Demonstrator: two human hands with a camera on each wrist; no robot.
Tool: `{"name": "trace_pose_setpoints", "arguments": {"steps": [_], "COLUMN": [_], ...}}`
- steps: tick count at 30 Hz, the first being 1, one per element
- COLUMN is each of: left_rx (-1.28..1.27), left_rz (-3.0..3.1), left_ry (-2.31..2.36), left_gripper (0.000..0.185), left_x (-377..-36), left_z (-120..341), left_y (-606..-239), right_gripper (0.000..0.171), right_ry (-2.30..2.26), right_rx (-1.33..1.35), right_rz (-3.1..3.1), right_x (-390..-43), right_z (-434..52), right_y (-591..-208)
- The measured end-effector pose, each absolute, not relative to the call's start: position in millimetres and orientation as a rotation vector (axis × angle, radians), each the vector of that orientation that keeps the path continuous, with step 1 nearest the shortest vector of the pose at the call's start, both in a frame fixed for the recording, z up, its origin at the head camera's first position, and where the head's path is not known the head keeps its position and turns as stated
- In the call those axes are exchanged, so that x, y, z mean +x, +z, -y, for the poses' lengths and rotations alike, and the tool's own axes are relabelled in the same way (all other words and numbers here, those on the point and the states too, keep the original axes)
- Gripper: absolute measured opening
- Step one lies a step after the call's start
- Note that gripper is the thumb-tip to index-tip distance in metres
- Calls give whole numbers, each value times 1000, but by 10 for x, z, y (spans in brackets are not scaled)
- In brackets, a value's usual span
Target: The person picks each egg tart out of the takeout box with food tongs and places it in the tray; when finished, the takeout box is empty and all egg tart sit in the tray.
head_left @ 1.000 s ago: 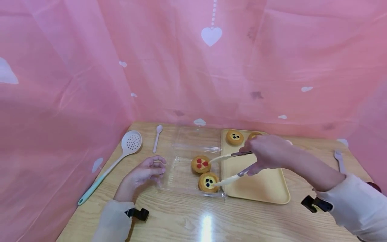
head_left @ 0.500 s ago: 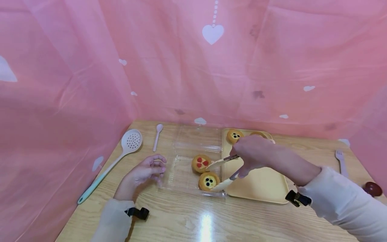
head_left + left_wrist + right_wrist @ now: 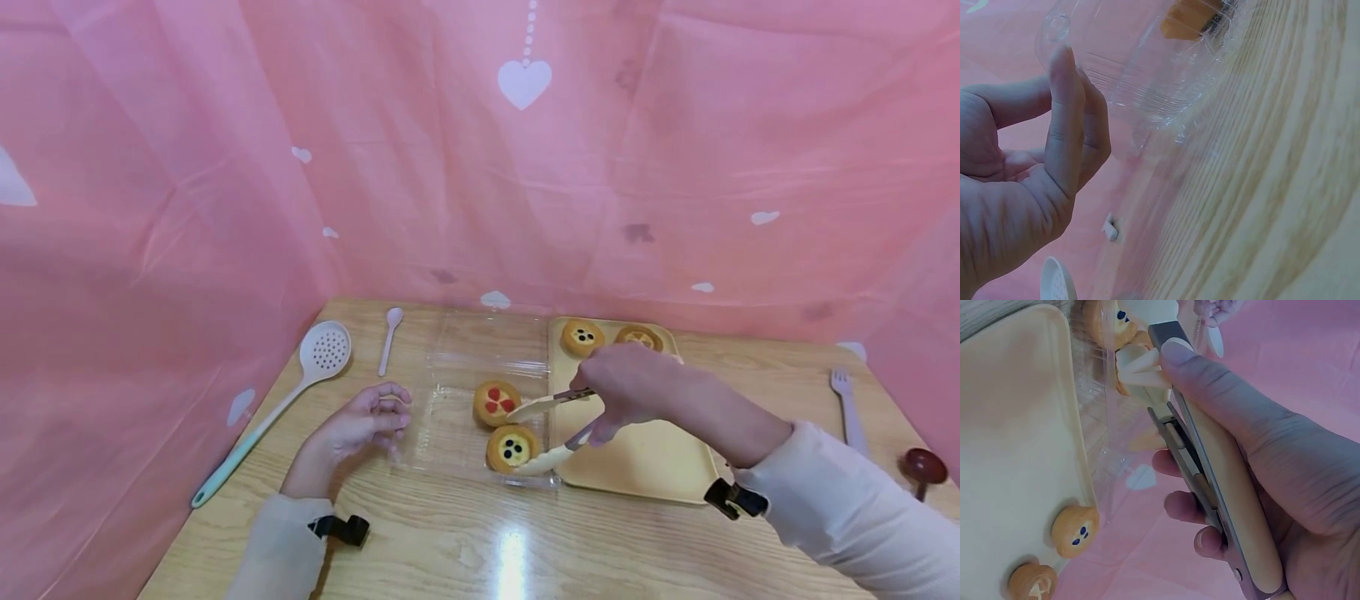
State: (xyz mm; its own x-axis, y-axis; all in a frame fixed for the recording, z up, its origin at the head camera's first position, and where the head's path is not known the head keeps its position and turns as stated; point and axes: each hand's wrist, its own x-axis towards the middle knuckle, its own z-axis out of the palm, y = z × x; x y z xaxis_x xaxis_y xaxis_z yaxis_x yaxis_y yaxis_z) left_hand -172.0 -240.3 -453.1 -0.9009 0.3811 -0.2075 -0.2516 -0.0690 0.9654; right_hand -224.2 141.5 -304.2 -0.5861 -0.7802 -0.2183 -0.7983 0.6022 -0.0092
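Note:
My right hand (image 3: 633,385) grips a pair of tongs (image 3: 536,407) with cream-coloured tips, spread apart. Their tips reach into a clear plastic clamshell box (image 3: 450,446) whose lid lies folded back. Inside sit two tarts: one with red pieces on top (image 3: 497,404), and in front of it one with dark berries (image 3: 513,448). One tong tip lies at the red-topped tart's edge, the other along the berry tart's right side. My left hand (image 3: 363,423) holds nothing, its fingers loosely bent right by the box's left rim. The right wrist view shows the tongs' handles (image 3: 1225,500) under my thumb.
A yellow tray (image 3: 645,471) adjoins the box on the right, bearing a berry tart (image 3: 582,337) and another tart (image 3: 639,337) at its back. A skimmer (image 3: 326,350) and small spoon (image 3: 390,337) lie left. A fork (image 3: 847,404) and dark red spoon (image 3: 924,467) lie far right.
My right hand has moved left and the tong tips have slid to the tarts' edges, the gap between them slightly narrower. The berry tart has shifted slightly left. My left hand stays put.

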Motion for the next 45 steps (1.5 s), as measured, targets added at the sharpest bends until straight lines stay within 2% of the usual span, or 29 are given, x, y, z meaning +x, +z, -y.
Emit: {"name": "trace_pose_setpoints", "arguments": {"steps": [8,17,31,37,41,45], "left_rx": [134,135,158,167,163,163], "left_rz": [-1782,-1767,-1766,-1779,-1783,-1792], "left_ry": [2026,2037,2036,2022,2020,2019], "left_gripper": [27,25,26,26,25,25], "left_x": [-1711,-1728,-1715,-1707,-1711,-1717], "left_z": [2403,2399,2403,2396,2397,2405], "left_y": [-4518,-4520,-4528,-4563,-4564,-4551], "right_gripper": [48,42,49,46,50,45], "right_ry": [151,53,-226,-371,-434,-506], "right_rx": [-1325,-1474,-1516,-1495,-1423,-1376], "right_rz": [-2637,-2601,-2682,-2701,-2758,-2801], "right_x": [-2197,-2199,-2294,-2298,-2305,-2337], "right_z": [-1412,-1505,-1718,-1915,-2134,-2387], "right_y": [-3111,-3208,-2966,-2904,-2867,-2878]}}
